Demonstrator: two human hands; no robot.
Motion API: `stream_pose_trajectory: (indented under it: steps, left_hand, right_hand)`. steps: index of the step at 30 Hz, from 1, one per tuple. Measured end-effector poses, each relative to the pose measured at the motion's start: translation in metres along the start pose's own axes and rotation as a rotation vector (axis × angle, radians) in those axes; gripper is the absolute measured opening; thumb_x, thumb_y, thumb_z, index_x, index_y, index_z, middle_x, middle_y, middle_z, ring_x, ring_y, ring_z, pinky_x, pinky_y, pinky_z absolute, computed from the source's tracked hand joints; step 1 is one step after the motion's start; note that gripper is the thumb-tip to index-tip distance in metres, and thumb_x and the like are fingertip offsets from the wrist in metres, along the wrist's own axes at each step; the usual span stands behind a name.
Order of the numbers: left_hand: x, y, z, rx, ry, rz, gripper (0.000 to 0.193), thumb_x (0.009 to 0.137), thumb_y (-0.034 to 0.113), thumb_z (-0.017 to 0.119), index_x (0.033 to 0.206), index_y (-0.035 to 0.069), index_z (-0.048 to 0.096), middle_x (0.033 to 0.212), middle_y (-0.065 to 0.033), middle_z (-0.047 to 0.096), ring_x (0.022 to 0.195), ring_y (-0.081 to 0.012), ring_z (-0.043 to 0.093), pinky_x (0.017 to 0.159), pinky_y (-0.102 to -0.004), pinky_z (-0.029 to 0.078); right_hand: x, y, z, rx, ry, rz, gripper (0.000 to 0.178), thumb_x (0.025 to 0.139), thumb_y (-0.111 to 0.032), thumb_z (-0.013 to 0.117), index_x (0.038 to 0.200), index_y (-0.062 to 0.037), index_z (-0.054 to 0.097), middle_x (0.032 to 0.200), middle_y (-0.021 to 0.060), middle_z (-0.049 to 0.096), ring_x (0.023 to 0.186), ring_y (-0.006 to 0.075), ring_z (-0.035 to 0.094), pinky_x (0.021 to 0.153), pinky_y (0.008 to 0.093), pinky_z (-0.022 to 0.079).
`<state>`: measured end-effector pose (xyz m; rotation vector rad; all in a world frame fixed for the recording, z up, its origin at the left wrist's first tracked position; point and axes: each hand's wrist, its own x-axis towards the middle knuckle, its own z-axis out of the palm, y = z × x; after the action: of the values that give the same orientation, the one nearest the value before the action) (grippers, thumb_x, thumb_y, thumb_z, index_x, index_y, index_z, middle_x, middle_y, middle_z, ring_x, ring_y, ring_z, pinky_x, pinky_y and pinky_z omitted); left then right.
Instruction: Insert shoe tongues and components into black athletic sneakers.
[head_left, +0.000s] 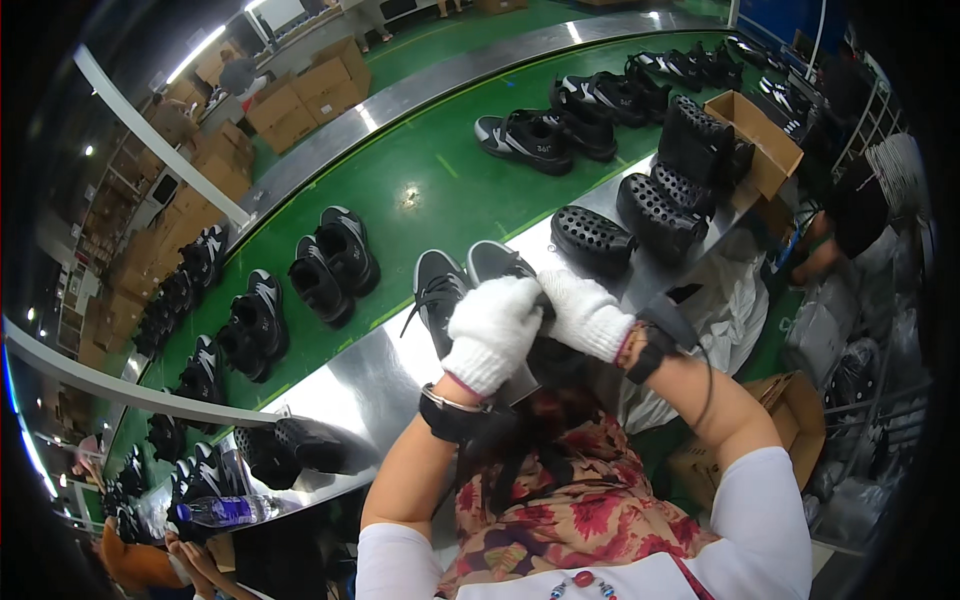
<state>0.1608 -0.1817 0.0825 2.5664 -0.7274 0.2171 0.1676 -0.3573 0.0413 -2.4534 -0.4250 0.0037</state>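
Gloved left hand curled at the grey-rimmed shoe; right hand meets it, perhaps bracing. What either pinches: hidden, cannot tell. Shoe is over the metal desk, toe outward, beside its apparent mate, presumably for easy reach.

**Gloved and close together near mid-frame**

The left hand and the right hand, both in white knit gloves, are side by side near the middle of the frame. The left fingers curl inward; the right ones point toward the upper left (their tips are hard to make out). The left forearm rises from the lower edge, and the right forearm slants in from the lower right, each bare between white sleeve and dark wrist strap.
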Motion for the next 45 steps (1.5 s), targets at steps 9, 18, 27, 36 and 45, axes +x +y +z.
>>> stream_pose_trajectory:
  steps: [9, 18, 27, 36, 45]
  left_hand:
    - [-0.046, 0.009, 0.001, 0.334, 0.125, -0.15, 0.022, 0.076, 0.011, 0.073, 0.096, 0.013, 0.065, 0.087, -0.0083, 0.063, 0.086, -0.0311, 0.064, 0.073, -0.0446, 0.054]
    - [-0.07, 0.0, 0.006, 0.234, 0.287, -0.099, 0.03, 0.071, 0.008, 0.075, 0.099, 0.012, 0.066, 0.091, -0.0086, 0.064, 0.089, -0.033, 0.063, 0.074, -0.046, 0.053]
    - [-0.073, 0.001, 0.009, 0.28, 0.316, -0.144, 0.028, 0.071, 0.008, 0.073, 0.098, 0.011, 0.066, 0.09, -0.0094, 0.064, 0.088, -0.0337, 0.063, 0.075, -0.0458, 0.052]
    - [-0.071, -0.002, 0.007, 0.112, 0.355, -0.159, 0.029, 0.074, 0.01, 0.077, 0.102, 0.008, 0.068, 0.094, -0.0113, 0.067, 0.091, -0.0337, 0.066, 0.078, -0.0452, 0.054]
    - [-0.152, -0.021, -0.031, 0.13, 0.586, -0.074, 0.028, 0.081, 0.001, 0.074, 0.107, 0.003, 0.067, 0.099, -0.0137, 0.069, 0.09, -0.0356, 0.066, 0.079, -0.0446, 0.054]
  right_hand:
    - [-0.007, 0.0, -0.012, 0.36, -0.159, 0.043, 0.044, 0.087, -0.03, 0.078, 0.117, -0.0021, 0.061, 0.101, 0.0155, 0.069, 0.093, 0.0292, 0.07, 0.081, 0.0397, 0.057]
    - [-0.004, -0.008, -0.011, 1.18, -0.092, 0.207, 0.02, 0.097, -0.017, 0.069, 0.109, -0.0017, 0.066, 0.085, 0.0044, 0.068, 0.066, 0.0103, 0.065, 0.06, 0.0231, 0.053]
    - [-0.054, -0.015, 0.01, 1.236, -0.093, 0.449, 0.016, 0.094, -0.014, 0.07, 0.103, -0.0007, 0.069, 0.08, 0.0042, 0.068, 0.062, 0.01, 0.064, 0.053, 0.0225, 0.051]
    - [-0.045, -0.017, -0.015, 0.404, -0.022, 0.032, 0.043, 0.091, -0.025, 0.074, 0.125, 0.0, 0.064, 0.095, 0.0127, 0.071, 0.075, 0.0207, 0.068, 0.072, 0.0333, 0.056]
    - [-0.007, -0.015, -0.015, 0.183, 0.093, -0.132, 0.04, 0.088, -0.004, 0.068, 0.127, -0.0009, 0.063, 0.108, 0.0243, 0.07, 0.098, 0.0402, 0.07, 0.087, 0.0435, 0.057]
